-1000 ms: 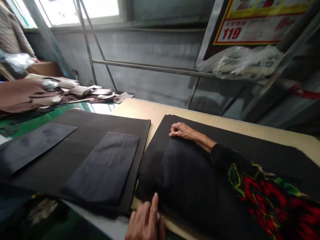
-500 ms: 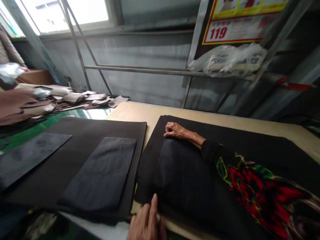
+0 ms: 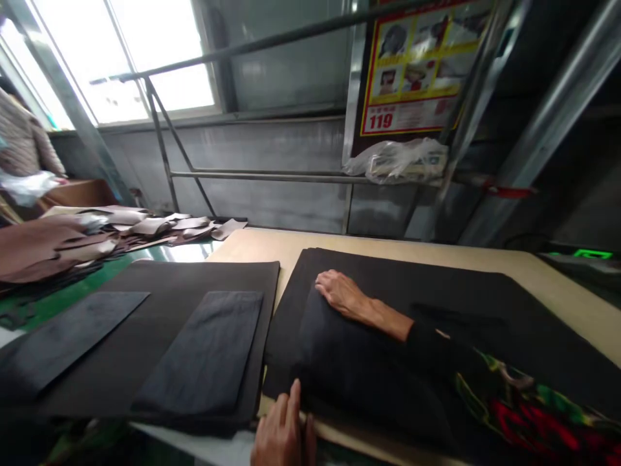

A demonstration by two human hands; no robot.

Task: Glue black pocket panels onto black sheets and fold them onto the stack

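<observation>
Our right forearm (image 3: 378, 314) and patterned sleeve (image 3: 504, 388) lie across the black sheet (image 3: 427, 288), barring that side. A strip of pale wooden tabletop (image 3: 388, 243) behind it gives our left hand (image 3: 284, 433) a way through, up to the grey metal wall (image 3: 262, 149). A second black sheet (image 3: 160, 285) lies just beside the first.

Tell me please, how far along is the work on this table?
Looks done: one dark rectangular panel and another lie flat on the dark sheet. In hand: the right hand rests on a third panel on the black sheet, with the left hand at its near edge. Possibly left: the heaped brown leather pieces.
</observation>
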